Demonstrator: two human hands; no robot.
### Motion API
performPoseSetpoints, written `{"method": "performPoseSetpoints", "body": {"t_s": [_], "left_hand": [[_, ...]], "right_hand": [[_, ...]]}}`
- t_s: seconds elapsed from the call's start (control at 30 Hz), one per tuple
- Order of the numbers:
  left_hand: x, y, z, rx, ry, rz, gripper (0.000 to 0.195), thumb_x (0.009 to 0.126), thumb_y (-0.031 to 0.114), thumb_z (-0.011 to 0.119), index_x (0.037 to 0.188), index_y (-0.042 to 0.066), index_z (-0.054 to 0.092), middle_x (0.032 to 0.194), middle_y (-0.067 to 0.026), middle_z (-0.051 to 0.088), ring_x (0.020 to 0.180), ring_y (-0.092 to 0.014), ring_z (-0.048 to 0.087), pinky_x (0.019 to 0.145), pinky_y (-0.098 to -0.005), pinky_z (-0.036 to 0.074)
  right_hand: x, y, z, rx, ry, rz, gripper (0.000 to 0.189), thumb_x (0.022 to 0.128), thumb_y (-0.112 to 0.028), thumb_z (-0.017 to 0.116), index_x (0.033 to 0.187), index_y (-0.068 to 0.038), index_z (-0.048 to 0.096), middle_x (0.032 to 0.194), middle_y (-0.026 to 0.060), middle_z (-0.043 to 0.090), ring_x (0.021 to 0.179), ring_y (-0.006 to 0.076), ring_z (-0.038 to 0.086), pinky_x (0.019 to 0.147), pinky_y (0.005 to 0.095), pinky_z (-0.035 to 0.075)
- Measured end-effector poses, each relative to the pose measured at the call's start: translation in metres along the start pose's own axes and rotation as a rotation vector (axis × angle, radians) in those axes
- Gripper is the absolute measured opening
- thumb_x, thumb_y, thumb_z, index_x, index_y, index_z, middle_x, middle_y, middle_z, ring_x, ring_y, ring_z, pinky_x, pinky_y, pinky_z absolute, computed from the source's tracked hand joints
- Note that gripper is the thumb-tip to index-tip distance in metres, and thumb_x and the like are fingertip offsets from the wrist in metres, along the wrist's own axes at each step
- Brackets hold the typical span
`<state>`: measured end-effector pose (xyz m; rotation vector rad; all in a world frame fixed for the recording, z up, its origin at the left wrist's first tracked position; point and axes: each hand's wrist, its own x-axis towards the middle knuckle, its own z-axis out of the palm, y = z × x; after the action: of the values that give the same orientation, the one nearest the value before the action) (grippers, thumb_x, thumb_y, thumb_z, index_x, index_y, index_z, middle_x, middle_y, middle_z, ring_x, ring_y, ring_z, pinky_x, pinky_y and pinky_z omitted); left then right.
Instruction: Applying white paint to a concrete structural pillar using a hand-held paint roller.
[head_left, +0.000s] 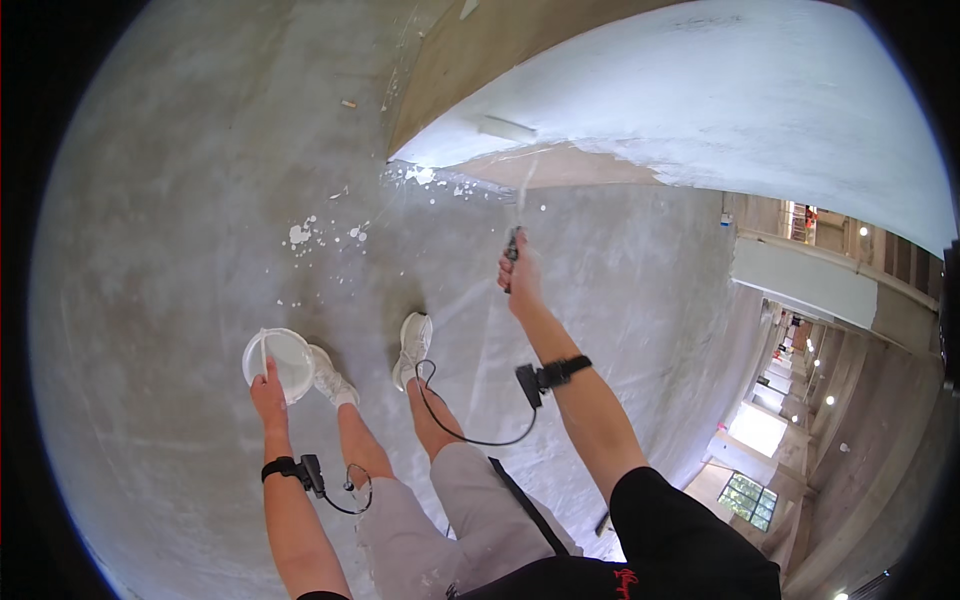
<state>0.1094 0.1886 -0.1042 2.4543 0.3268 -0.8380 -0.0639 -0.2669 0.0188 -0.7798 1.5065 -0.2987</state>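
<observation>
My right hand (523, 271) grips the dark handle of a paint roller (508, 129), whose blurred white sleeve lies against the lower part of a wall (675, 97). White paint covers most of that wall; a bare beige strip (577, 166) shows along its bottom edge. Low at the left, my left hand (268, 394) holds a round white plastic bucket (296, 360) by its white handle. Something pale is inside the bucket, but I cannot tell how much.
White paint splashes (300, 234) spot the grey concrete floor (172, 225). A cigarette butt (349, 103) lies near the unpainted wall face (457, 67). My white shoes (415, 345) stand beside the bucket. Cables hang from both wrist straps. A window (748, 501) and lights show at the right.
</observation>
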Motion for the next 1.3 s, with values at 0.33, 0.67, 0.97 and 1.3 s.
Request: {"method": "performPoseSetpoints", "body": {"t_s": [0.33,0.67,0.97,1.3], "left_hand": [[-0.008,0.006,0.002,0.05,0.02,0.073,0.067,0.083,0.057,0.056,0.06,-0.006,0.051,0.064,-0.0182,0.056,0.06,-0.026,0.051,0.061,-0.0395,0.042],[-0.018,0.009,0.006,0.125,0.022,0.06,0.068,0.084,0.058,0.055,0.059,-0.006,0.05,0.062,-0.0179,0.054,0.059,-0.025,0.048,0.061,-0.0397,0.041],[-0.022,0.024,0.009,0.001,0.055,0.021,0.072,0.083,0.061,0.053,0.055,-0.005,0.046,0.057,-0.0167,0.05,0.056,-0.025,0.045,0.06,-0.0393,0.04],[-0.021,0.028,0.002,0.064,0.085,0.014,0.073,0.082,0.063,0.053,0.055,-0.005,0.047,0.058,-0.0188,0.052,0.057,-0.027,0.048,0.059,-0.0418,0.04]], "right_hand": [[-0.114,-0.135,-0.057,0.202,-0.078,-0.491,0.046,0.092,-0.054,0.043,0.077,-0.011,0.047,0.054,-0.0017,0.036,0.041,0.0089,0.03,0.038,0.0226,0.023],[-0.027,-0.036,-0.046,0.24,-0.08,-0.154,0.046,0.093,-0.053,0.042,0.075,-0.01,0.044,0.052,-0.0015,0.036,0.04,0.0089,0.031,0.038,0.0236,0.024],[0.049,-0.001,-0.014,-0.173,0.063,0.009,0.047,0.092,-0.051,0.044,0.07,-0.01,0.042,0.051,-0.0026,0.036,0.037,0.0088,0.03,0.035,0.0244,0.025],[-0.088,-0.094,-0.064,0.14,-0.072,-0.226,0.043,0.093,-0.05,0.044,0.075,-0.011,0.046,0.052,-0.0028,0.037,0.039,0.0077,0.03,0.037,0.0228,0.023]]}}
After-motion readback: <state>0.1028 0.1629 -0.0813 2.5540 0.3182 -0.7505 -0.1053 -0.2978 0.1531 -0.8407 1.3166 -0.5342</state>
